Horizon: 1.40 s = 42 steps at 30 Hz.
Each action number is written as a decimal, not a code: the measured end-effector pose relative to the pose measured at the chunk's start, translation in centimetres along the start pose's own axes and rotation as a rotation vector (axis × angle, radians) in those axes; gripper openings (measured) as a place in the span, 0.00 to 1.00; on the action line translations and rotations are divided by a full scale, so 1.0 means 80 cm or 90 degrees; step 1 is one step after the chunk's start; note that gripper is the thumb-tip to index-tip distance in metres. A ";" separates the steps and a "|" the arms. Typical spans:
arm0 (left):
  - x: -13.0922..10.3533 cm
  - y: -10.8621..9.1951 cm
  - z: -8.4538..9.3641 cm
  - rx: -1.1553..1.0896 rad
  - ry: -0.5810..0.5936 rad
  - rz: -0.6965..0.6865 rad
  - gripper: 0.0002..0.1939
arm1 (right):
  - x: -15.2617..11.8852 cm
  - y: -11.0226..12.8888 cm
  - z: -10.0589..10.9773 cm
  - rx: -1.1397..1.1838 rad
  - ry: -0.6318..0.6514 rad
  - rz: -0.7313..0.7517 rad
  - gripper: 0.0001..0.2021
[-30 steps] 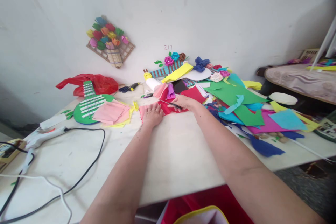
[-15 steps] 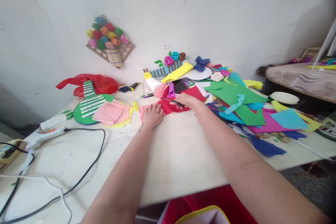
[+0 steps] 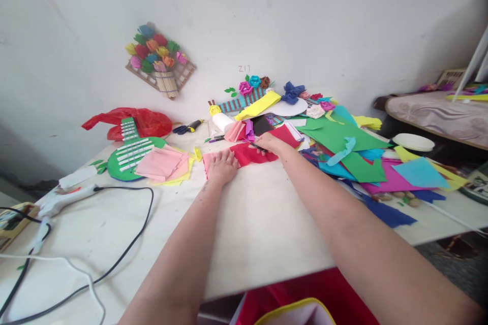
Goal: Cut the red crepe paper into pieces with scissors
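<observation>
We have the red paper [image 3: 247,156] lying on the desk [image 3: 263,228], nearer the far edge than the near one and roughly midway between the left and right edges. Its long axis runs from side to side, roughly along the far edge, one end pointing left and the other right. Our left hand [image 3: 223,165] lies palm down toward its left end, fingers a little spread and pointing at the far edge, touching the paper with nothing clamped in them. Our right hand [image 3: 270,144] is over its right part, fingers closed on a dark tool [image 3: 258,147] that slants with its tip to the far left; we cannot tell how its small parts stand. Just beyond are folded pink paper [image 3: 234,132] and purple paper [image 3: 249,131]. To the left, we have pink sheets [image 3: 162,162] overlapping a green board [image 3: 124,162], and a white glue gun [image 3: 66,200] near the desk's left edge. To the right, coloured sheets [image 3: 339,134] heap up toward the far right corner
</observation>
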<state>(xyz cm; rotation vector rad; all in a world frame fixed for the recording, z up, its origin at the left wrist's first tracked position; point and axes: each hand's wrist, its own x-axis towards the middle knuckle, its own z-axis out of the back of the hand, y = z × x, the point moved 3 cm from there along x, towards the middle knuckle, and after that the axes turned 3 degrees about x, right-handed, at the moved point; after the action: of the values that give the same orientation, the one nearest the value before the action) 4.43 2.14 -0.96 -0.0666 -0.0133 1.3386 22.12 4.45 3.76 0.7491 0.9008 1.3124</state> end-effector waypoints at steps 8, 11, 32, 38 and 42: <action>-0.001 -0.001 0.001 0.007 0.000 -0.004 0.32 | -0.011 -0.004 0.017 -0.046 0.080 -0.031 0.14; -0.001 -0.001 0.002 0.009 0.001 -0.006 0.32 | -0.024 -0.002 0.025 -0.049 0.111 -0.051 0.14; 0.000 -0.002 0.005 0.019 0.014 -0.014 0.31 | -0.020 -0.018 -0.016 -0.340 -0.084 0.095 0.14; 0.007 0.000 0.005 0.015 0.012 -0.012 0.31 | -0.018 -0.013 -0.018 -0.400 -0.139 0.074 0.17; 0.012 0.001 0.002 0.014 0.000 -0.016 0.31 | -0.010 -0.012 -0.018 -0.395 -0.149 0.074 0.17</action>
<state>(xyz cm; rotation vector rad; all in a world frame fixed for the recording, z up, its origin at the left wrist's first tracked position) 4.55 3.14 -0.82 -0.0475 0.0017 1.3136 21.32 3.48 2.32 0.4518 0.2341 1.4658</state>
